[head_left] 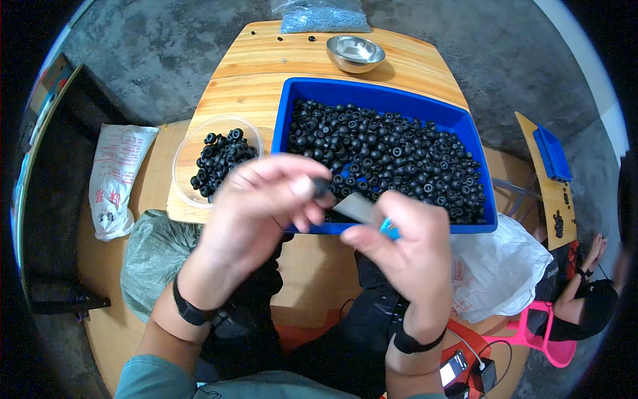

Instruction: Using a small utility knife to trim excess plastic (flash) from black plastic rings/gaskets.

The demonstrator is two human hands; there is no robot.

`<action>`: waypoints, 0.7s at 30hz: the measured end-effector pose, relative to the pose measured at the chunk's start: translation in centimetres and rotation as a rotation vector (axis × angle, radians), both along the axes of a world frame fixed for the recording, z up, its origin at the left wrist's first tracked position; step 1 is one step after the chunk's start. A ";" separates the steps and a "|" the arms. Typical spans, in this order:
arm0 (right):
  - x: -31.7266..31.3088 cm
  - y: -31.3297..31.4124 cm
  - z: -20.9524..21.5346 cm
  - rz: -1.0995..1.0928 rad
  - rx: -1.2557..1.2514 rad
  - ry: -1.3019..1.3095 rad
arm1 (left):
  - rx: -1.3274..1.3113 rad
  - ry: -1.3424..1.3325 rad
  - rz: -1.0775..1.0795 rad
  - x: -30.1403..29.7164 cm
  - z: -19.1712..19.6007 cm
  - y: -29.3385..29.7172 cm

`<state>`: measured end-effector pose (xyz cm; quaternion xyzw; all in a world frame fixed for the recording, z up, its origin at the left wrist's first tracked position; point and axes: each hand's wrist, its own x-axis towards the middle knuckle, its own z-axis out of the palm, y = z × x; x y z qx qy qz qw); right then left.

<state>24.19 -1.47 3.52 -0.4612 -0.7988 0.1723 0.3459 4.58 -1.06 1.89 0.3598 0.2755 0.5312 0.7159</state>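
Blue bin (302, 100) behind my hands: left hand (266, 199) pinches a black part (323, 188), right hand (405, 246) grips a blade (355, 207); steel bowl (355, 53) beyond.

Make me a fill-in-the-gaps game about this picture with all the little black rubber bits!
1. The big tray full of black rubber pieces is coloured ____.
2. The shiny empty bowl is made of ____.
3. The left hand pinches one small ____ piece.
4. The clear bowl sits to the ____ of the tray.

Missing words: blue; metal; black; left
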 end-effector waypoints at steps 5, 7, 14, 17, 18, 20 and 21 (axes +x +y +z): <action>3.0 2.6 -1.4 -0.370 -0.154 0.117 | 0.170 0.391 0.536 -5.2 -0.6 2.9; 2.4 3.6 -3.0 -0.340 -0.136 0.033 | 0.175 0.452 0.595 -6.0 -1.1 3.6; -1.6 4.7 -2.9 -0.208 -0.344 -0.383 | 0.268 0.473 0.661 -3.6 -1.1 2.8; -1.9 5.6 -3.7 -0.212 -0.340 -0.394 | 0.296 0.473 0.664 -3.0 -0.8 2.5; -2.0 5.7 -4.0 -0.223 -0.326 -0.384 | 0.301 0.479 0.655 -2.9 -0.7 2.4; -2.2 5.8 -4.3 -0.223 -0.318 -0.408 | 0.331 0.503 0.635 -2.7 -0.8 2.1; -2.3 5.9 -4.4 -0.224 -0.311 -0.432 | 0.360 0.526 0.613 -2.6 -0.9 2.0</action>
